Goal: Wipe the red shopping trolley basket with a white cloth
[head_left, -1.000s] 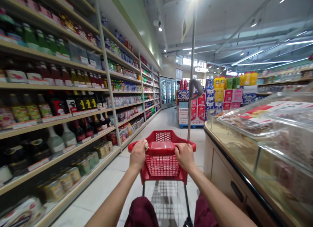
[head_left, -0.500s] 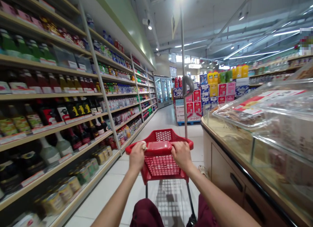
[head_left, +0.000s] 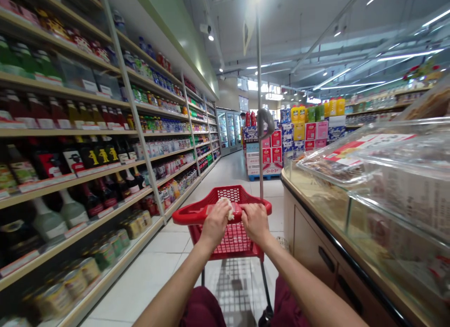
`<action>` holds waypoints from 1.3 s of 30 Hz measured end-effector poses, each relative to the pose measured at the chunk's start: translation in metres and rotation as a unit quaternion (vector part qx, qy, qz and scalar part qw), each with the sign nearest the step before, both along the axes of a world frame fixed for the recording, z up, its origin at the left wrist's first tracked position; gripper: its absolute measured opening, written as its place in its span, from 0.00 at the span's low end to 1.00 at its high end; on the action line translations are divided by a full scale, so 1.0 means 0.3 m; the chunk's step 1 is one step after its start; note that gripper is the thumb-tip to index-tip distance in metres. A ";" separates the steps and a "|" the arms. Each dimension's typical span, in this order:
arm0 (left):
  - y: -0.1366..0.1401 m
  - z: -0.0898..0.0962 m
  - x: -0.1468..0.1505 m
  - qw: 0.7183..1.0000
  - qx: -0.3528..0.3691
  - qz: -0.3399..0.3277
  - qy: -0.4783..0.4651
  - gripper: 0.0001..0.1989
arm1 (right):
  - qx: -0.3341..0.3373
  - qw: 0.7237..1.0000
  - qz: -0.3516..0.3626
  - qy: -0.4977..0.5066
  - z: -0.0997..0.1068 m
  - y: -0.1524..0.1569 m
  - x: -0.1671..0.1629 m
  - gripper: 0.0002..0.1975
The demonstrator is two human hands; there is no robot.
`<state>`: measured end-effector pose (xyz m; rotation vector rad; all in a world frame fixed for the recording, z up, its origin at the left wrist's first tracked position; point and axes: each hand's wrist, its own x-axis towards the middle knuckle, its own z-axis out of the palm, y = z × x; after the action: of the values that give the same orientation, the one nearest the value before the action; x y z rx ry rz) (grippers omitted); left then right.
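Note:
A red plastic shopping cart (head_left: 234,238) with a mesh basket stands right in front of me. My left hand (head_left: 215,226) is closed around a crumpled white cloth (head_left: 230,209) and rests on the middle of the cart's red handle (head_left: 188,216). Part of the cloth sticks out past the fingers; whether it is paper or fabric I cannot tell. Just to the right, my right hand (head_left: 255,224) grips the same handle with its fingers wrapped over it. The inside of the basket is mostly hidden by the hands and handle.
Shelves of bottles and cans (head_left: 87,172) line the left side. Close on the right is a wooden counter (head_left: 309,233) with glass and clear-lidded food packs (head_left: 355,151). A metal pole (head_left: 260,83) rises beyond the cart. Further ahead stand stacked drink boxes (head_left: 270,153) and glass-door fridges (head_left: 230,127).
My left hand has slid right along the handle with the white cloth, closer to my right hand. My right hand keeps its grip. The view has shifted slightly.

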<state>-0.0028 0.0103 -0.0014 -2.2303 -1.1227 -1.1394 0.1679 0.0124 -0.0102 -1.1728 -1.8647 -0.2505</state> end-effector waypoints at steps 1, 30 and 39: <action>0.003 0.006 0.006 1.000 -0.008 -0.017 0.014 0.15 | 0.002 1.000 0.001 -0.001 0.001 -0.002 0.002 0.10; -0.005 0.043 0.047 0.997 -0.033 0.048 -0.040 0.13 | 0.036 0.991 0.040 0.122 -0.011 0.041 0.061 0.19; 0.012 0.020 0.257 0.995 0.002 -0.043 0.091 0.13 | -0.020 0.966 0.056 0.250 -0.033 0.067 0.118 0.22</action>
<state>0.0744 0.0139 0.0047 -2.3440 -0.9586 -0.9471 0.2033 0.0325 -0.0201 -1.0351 -1.4846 0.1390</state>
